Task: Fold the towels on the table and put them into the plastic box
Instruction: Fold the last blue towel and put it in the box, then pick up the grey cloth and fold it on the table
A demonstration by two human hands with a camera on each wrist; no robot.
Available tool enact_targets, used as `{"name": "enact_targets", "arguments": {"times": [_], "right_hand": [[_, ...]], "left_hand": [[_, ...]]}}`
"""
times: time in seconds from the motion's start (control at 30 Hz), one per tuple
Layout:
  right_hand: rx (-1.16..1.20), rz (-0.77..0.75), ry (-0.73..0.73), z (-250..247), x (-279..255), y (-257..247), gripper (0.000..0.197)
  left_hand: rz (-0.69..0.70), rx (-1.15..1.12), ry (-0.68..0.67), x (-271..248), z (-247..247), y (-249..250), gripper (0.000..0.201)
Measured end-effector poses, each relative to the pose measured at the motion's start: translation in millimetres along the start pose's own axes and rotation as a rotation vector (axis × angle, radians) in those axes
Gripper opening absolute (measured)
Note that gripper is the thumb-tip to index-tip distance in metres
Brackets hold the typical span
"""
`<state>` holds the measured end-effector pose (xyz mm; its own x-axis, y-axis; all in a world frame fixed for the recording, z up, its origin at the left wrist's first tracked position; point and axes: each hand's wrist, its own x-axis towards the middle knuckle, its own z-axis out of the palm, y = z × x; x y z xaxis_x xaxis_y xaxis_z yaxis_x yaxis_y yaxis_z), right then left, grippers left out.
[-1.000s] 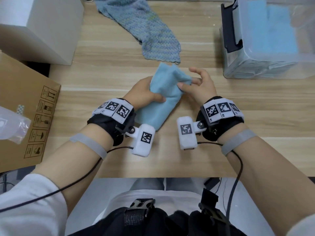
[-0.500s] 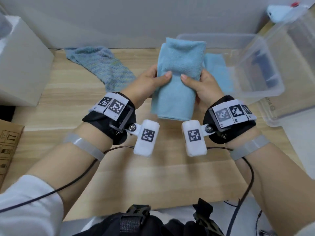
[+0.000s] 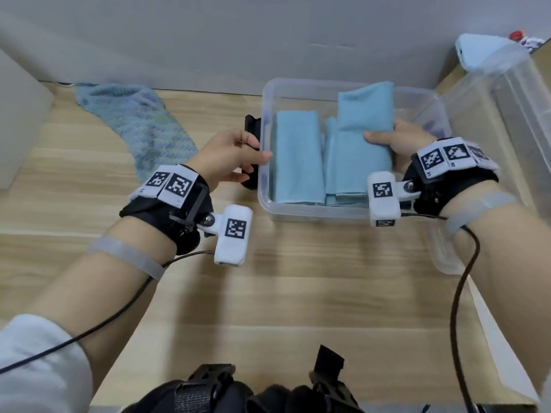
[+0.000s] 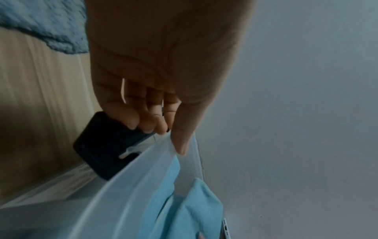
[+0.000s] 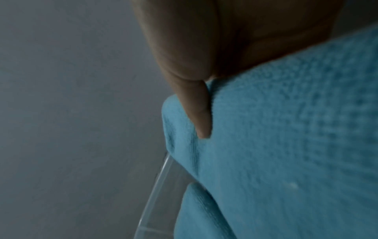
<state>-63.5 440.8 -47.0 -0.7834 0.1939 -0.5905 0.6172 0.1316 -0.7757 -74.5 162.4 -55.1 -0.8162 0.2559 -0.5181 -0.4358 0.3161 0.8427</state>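
Note:
A clear plastic box (image 3: pixel 313 214) stands on the wooden table (image 3: pixel 298 293), right of centre. Inside it a folded light blue towel (image 3: pixel 298 156) lies at the left, with another (image 3: pixel 343 186) beside it. My right hand (image 3: pixel 384 138) grips a third folded light blue towel (image 3: pixel 362 114) above the box's right half; the thumb (image 5: pixel 202 113) presses into the cloth (image 5: pixel 286 145). My left hand (image 3: pixel 253 153) holds the box's left rim (image 4: pixel 122 186), thumb on the rim and fingers (image 4: pixel 143 119) against the black latch (image 4: pixel 102 145). An unfolded blue-green knitted towel (image 3: pixel 143 126) lies at the back left.
The clear lid (image 3: pixel 492 114) leans at the right of the box, near the table's right edge. A pale box (image 3: pixel 18 120) stands at the far left. A grey wall runs along the table's back edge. Bare wood lies in front of the box.
The folded towel has travelled right from in front of me to over the box. My left hand has let go of it and taken the box's left rim; only the right hand carries it.

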Motion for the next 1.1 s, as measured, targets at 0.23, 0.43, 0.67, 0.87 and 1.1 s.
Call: {"name": "enact_targets", "arguments": {"times": [0.23, 0.43, 0.67, 0.87, 1.1], "right_hand": [[-0.174, 0.212, -0.135, 0, 34, 13, 0.011], [-0.213, 0.16, -0.148, 2, 46, 15, 0.018], [0.011, 0.193, -0.321, -10, 21, 3, 0.018], [-0.419, 0.357, -0.271, -19, 71, 34, 0.104], [-0.509, 0.325, -0.117, -4, 44, 7, 0.078]], "left_hand": [[-0.027, -0.025, -0.046, 0, -2, 2, 0.023], [-0.038, -0.023, -0.058, 0, -4, 3, 0.022], [-0.045, -0.024, -0.073, 1, -4, 5, 0.022], [-0.056, -0.022, -0.076, 2, -6, 3, 0.023], [-0.055, -0.02, -0.077, 2, -5, 4, 0.022]]}}
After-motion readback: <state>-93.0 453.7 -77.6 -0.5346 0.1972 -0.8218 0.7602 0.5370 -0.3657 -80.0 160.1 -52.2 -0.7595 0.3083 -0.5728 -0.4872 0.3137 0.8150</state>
